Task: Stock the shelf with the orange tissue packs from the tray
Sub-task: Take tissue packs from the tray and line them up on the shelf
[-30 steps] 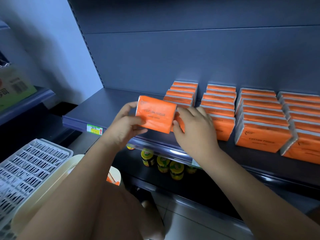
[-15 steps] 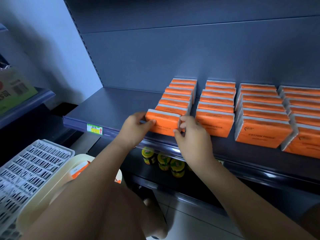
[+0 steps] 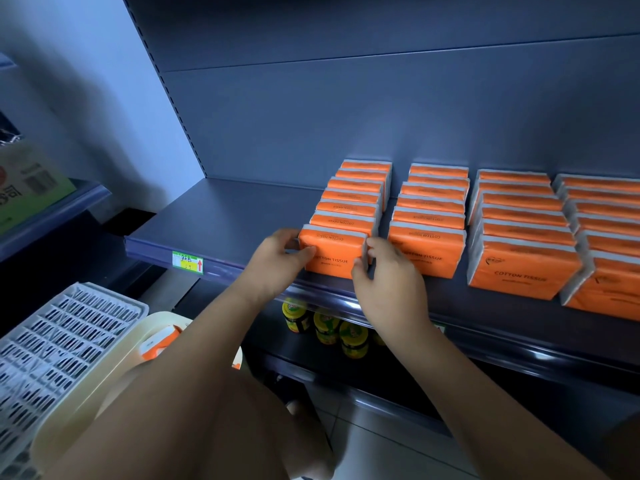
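An orange tissue pack stands upright at the front of the leftmost row on the dark shelf. My left hand grips its left end, thumb on the front face. My right hand holds its right end with curled fingers. Behind it stand several more orange packs, and three further rows fill the shelf to the right. The cream tray sits at the lower left, partly behind my left arm, with an orange pack showing in it.
A white slatted crate lies beside the tray at the lower left. Yellow-lidded jars stand on the shelf below. A price tag is on the shelf edge. A green carton sits on a side shelf at left.
The pack came down from mid-air onto the shelf front and was pushed upright against the leftmost row. Both hands followed it and now sit at its two ends.
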Motion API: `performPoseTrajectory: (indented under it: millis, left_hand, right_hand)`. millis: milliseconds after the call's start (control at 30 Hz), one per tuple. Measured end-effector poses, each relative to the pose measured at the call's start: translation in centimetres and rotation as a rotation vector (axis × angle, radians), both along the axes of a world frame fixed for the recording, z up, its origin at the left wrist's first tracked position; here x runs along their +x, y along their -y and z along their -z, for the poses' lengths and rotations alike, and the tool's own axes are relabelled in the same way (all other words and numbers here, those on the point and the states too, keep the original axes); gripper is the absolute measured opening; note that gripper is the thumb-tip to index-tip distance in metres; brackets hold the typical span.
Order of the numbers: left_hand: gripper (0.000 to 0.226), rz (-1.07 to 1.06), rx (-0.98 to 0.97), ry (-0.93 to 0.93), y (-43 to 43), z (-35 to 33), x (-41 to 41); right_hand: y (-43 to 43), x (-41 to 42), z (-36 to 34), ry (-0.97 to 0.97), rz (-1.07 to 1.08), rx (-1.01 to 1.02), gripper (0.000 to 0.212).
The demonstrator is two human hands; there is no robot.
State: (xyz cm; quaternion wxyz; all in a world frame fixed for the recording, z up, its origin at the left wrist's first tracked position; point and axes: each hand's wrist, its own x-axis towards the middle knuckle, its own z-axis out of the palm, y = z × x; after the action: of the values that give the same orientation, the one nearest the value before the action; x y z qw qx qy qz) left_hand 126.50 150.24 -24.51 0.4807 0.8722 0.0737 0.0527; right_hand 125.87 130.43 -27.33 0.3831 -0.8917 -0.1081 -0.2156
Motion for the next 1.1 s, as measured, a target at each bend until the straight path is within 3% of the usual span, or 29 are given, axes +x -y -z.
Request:
performPoseTrajectory:
  millis: [600, 767, 933, 1100]
  left_hand:
    - [0.024, -0.002, 0.006, -0.031, 0.8, -0.7, -0.8]
    - [0.038, -0.042, 0.059, -0.031, 1.0, -1.0, -1.0]
    - [0.057, -0.139, 0.697, 0.128, 1.0, -1.5, -2.9]
    - [0.063, -0.249, 0.911, 0.291, 0.9, -3.3, -6.1]
  right_hand:
    - [-0.1, -0.7, 0.1, -0.194, -0.027, 0.157, 0.040]
    - [0.0, -1.5, -0.3, -0.196, -0.032, 0.141, 0.039]
    - [0.1, -2.7, -2.4, -0.135, -0.035, 0.000, 0.040]
    - [-0.6, -3.9, -5.6, -0.043, -0.101, -0.066, 0.051]
